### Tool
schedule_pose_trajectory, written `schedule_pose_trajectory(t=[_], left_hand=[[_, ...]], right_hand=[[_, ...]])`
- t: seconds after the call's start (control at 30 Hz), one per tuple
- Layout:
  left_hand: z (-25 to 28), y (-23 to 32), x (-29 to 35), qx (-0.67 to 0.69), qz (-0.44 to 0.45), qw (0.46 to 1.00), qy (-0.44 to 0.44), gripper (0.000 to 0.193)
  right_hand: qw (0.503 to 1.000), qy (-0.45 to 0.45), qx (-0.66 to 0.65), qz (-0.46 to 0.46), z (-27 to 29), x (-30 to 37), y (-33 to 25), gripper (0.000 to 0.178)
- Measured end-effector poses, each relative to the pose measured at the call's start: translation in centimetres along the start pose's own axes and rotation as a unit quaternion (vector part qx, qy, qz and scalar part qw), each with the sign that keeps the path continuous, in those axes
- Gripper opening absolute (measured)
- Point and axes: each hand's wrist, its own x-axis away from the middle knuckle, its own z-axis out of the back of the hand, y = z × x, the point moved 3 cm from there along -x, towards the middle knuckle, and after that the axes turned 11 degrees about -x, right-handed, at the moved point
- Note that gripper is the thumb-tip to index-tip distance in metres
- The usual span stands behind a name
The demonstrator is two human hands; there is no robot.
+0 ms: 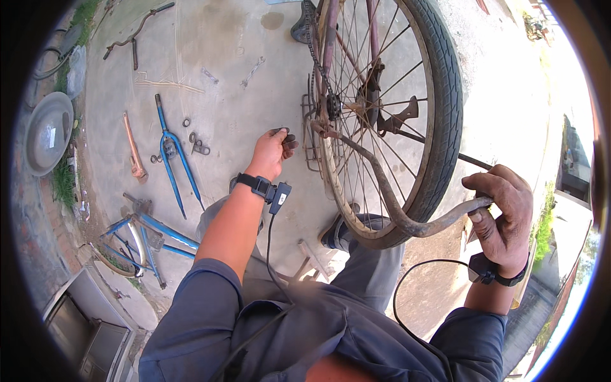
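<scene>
- From where I watch, the bent metal bar (389,191) runs from beside the hub (333,106) across the spokes and past the tyre (449,95); I cannot tell how its far end is fixed.
- I judge it stiff and moderately heavy, unlikely to break; its dull, worn surface should give fair grip, though grime could make it slip.
- The free end looks the best hold for leverage; I would keep fingers clear of the spokes.
- My right hand (509,210) is there, thumb and fingers pinching that end.
- My left hand (270,155) hangs apart from the wheel, fingers loosely curled, nothing visible in them.
- Farther left on the concrete lie a blue fork (168,137), a pipe wrench (135,156) and a blue frame (167,237).
- A grey basin (39,137) sits beyond, near the grass.
</scene>
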Motion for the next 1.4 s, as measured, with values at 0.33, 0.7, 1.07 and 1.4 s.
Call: schedule_pose_trajectory(t=[0.33, 0.7, 1.07, 1.4], left_hand=[[6.5, -0.1, 14.3, 0.005, 0.114, 0.993, 0.008, 0.014], [7.6, 18.3, 20.0, -0.175, 0.037, 0.983, -0.039, 0.024], [-10.4, 44.0, 24.5, -0.407, -0.586, 0.7, -0.036, 0.018], [-25.1, 56.3, 20.4, -0.433, -0.831, 0.334, -0.096, 0.013]], right_hand=[[0.99, -0.057, -0.049, -0.123, 0.4, -0.8, -0.8, 0.069], [0.932, -0.011, 0.06, -0.356, -1.0, -1.9, -1.4, 0.038], [0.935, 0.021, 0.06, -0.348, -1.4, -1.2, -0.7, 0.02], [0.875, 0.274, 0.16, -0.365, -2.5, -0.5, -2.2, 0.045]])
